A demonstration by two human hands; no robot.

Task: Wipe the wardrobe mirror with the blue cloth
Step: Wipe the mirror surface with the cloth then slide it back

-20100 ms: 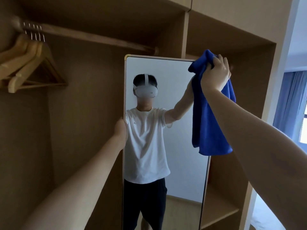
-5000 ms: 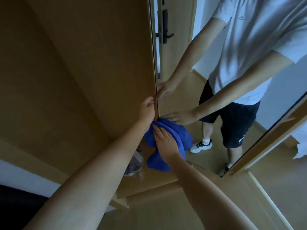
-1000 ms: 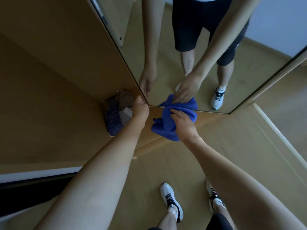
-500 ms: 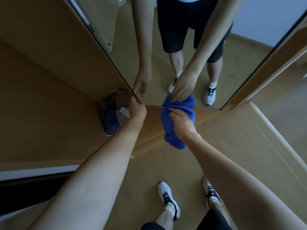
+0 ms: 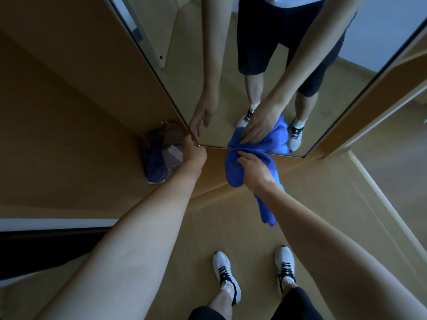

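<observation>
The wardrobe mirror stands upright and I look down at its bottom edge, which reflects my legs and arms. My right hand presses the bunched blue cloth against the glass at the bottom edge, right of centre, with a tail of cloth hanging below my wrist. My left hand grips the mirror's bottom left corner; its fingertips are hidden behind the frame.
A clear bag of dark fabric lies on the wardrobe floor just left of the mirror's corner. The wardrobe's wooden side post rises on the right. My white shoes stand on the wooden room floor below.
My right hand has slid the cloth rightward along the bottom edge of the mirror, and the cloth's tail now hangs lower. My left hand stays at the corner.
</observation>
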